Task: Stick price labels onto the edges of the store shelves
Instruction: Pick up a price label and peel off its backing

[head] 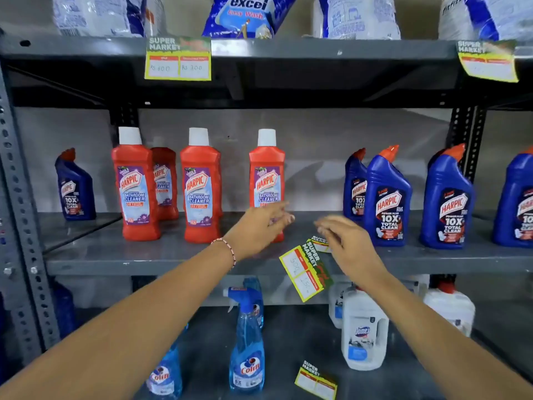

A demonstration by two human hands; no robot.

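A yellow-edged price label point(305, 271) sits tilted across the front edge of the grey middle shelf point(144, 262). A second label point(320, 243) lies on that shelf, partly hidden by my right hand point(350, 248). That hand's fingers are blurred, and I cannot see whether it holds either label. My left hand point(259, 226) reaches over the shelf with fingers apart and empty, in front of a red Harpic bottle point(266, 174). Two labels point(178, 59) point(487, 62) are stuck on the top shelf edge. One more label point(315, 383) lies on the bottom shelf.
Red Harpic bottles point(200, 186) stand left of centre on the middle shelf and blue ones point(388, 197) to the right. Colin spray bottles point(248, 342) and a white Domex jug point(363, 330) stand below. Detergent bags point(245, 13) sit on top. A perforated upright point(20, 212) stands at left.
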